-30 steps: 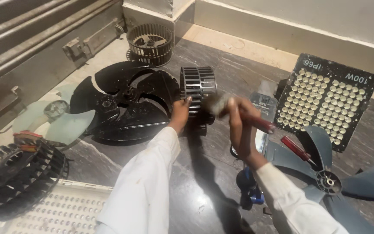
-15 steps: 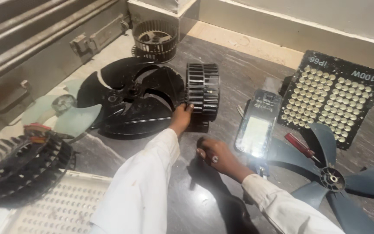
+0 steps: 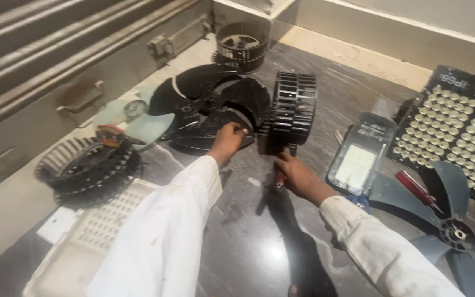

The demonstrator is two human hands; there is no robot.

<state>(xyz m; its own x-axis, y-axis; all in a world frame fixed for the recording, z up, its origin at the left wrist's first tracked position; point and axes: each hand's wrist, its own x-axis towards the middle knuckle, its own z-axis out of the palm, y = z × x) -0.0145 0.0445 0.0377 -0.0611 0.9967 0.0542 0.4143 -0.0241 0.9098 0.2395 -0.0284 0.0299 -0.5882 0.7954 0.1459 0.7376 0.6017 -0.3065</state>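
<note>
A person in white sleeves works over a dark, polished stone surface strewn with fan parts. The landmark is a black cylindrical blower wheel, a squirrel-cage drum with slatted sides, standing near the middle of the surface. The left hand sits just left of the wheel, its fingers curled and resting on the edge of a large black fan blade that lies flat beside the wheel. The right hand is just below the wheel, fingers closed around a red-handled tool whose tip cannot be made out; the index finger points up to the wheel's lower rim. Behind the wheel, farther from the person, stands a second, darker blower wheel. To the wheel's right lies a flat grey lamp housing with a pale panel, then a black panel of small round lights. Right and below that, a grey fan blade carries a red screwdriver. Far left of the wheel sit a round black grille, a pale green fan blade and a white perforated tray.
</note>
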